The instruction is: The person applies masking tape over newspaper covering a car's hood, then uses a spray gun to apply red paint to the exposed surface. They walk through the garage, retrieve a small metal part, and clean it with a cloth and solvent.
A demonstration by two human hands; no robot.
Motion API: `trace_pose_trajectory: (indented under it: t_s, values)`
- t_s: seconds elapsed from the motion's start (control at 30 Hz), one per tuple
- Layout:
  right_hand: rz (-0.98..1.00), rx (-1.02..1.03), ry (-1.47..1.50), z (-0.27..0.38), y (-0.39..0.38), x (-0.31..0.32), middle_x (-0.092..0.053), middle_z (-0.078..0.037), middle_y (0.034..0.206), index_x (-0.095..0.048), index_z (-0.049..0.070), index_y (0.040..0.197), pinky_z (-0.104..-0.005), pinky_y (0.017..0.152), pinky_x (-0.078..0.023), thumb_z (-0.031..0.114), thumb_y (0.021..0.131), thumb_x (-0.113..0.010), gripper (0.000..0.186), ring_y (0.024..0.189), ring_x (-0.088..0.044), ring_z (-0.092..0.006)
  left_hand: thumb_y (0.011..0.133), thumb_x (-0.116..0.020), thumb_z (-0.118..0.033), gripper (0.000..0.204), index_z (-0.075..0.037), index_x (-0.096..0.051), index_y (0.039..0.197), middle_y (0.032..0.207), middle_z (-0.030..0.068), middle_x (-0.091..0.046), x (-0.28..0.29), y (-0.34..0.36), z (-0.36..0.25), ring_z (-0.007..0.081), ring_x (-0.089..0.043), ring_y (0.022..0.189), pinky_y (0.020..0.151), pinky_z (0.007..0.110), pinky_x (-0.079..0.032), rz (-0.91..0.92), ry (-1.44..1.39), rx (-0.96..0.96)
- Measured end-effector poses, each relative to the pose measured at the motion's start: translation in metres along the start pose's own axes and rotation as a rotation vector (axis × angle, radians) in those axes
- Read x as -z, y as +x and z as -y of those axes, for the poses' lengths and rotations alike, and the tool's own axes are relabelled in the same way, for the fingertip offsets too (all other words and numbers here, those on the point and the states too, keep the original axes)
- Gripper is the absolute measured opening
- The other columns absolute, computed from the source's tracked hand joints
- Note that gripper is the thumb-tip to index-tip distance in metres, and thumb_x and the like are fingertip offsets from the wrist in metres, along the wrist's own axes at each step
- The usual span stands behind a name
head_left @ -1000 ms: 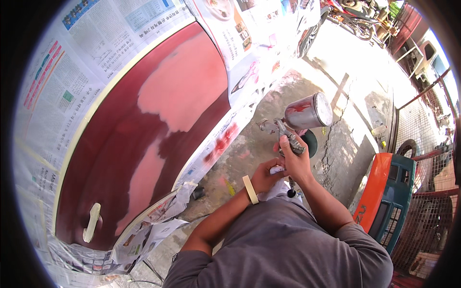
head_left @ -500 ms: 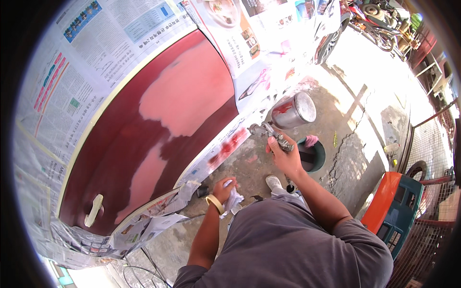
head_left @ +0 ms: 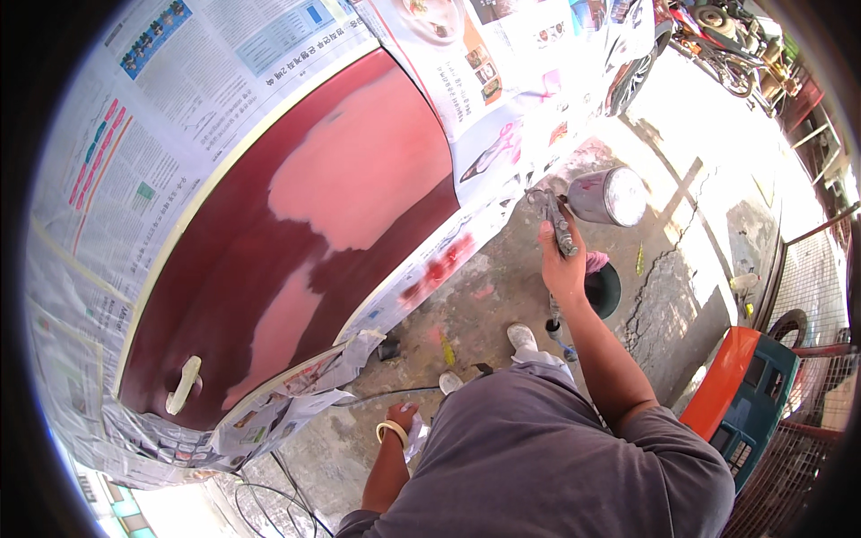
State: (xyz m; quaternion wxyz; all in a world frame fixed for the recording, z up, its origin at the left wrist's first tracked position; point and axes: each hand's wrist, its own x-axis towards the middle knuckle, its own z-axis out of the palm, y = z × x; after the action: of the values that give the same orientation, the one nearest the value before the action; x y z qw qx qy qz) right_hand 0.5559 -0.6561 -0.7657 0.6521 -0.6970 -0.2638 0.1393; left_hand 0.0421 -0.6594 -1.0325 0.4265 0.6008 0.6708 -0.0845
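My right hand (head_left: 563, 260) grips a metal spray gun (head_left: 558, 226) by its handle, its fingers wrapped round it. The gun's silver cup (head_left: 610, 195), streaked with red, sits tilted on the far right side of the hand. To the left stands a car panel (head_left: 215, 278), dark red with paler pink patches (head_left: 368, 161), apart from the gun. A pale covering wraps its door handle (head_left: 186, 386). Low by my body, my left hand (head_left: 404, 416) is closed on a crumpled white cloth (head_left: 418, 438), partly hidden. A pale yellow ring (head_left: 393, 432) circles that wrist.
Newspaper sheets (head_left: 242, 99) mask the car around the panel. A dark green bucket (head_left: 606, 291) with a pink cloth (head_left: 595, 262) stands beyond my right forearm. An orange and teal part (head_left: 722, 381) leans at right. Dark cables (head_left: 282, 502) lie at lower left; a motorcycle (head_left: 726, 49) stands far right.
My right hand has carried the spray gun rightward and slightly farther away, off from the panel. My left hand, with the cloth, has dropped back toward my body. The view has shifted slightly.
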Motion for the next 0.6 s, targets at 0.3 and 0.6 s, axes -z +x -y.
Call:
trace_pose_trajectory:
  t_s: [0.3,0.6]
  values:
    - [0.304,-0.075,0.14,0.04,-0.049,-0.043,-0.061,0.002,0.09,-0.055,-0.002,0.142,-0.0213,0.07,-0.044,0.028,0.102,-0.067,0.051,0.077,-0.049,-0.0048,0.087,-0.078,-0.037,0.038,-0.003,-0.077,0.104,0.098,0.0233,-0.075,0.035,0.017,-0.052,0.0362,-0.073,0.094,0.084,0.044,-0.054,-0.077,-0.031,-0.169]
    - [0.698,-0.318,0.22,0.08,-0.072,-0.046,-0.07,-0.001,0.092,-0.056,-0.002,0.142,-0.0246,0.071,-0.05,0.029,0.101,-0.069,0.053,0.078,-0.061,-0.0062,0.085,-0.08,-0.043,0.043,-0.002,-0.078,0.1,0.096,0.0214,-0.076,0.036,0.02,-0.015,0.0347,-0.073,0.089,0.081,0.046,-0.054,-0.028,-0.036,-0.093]
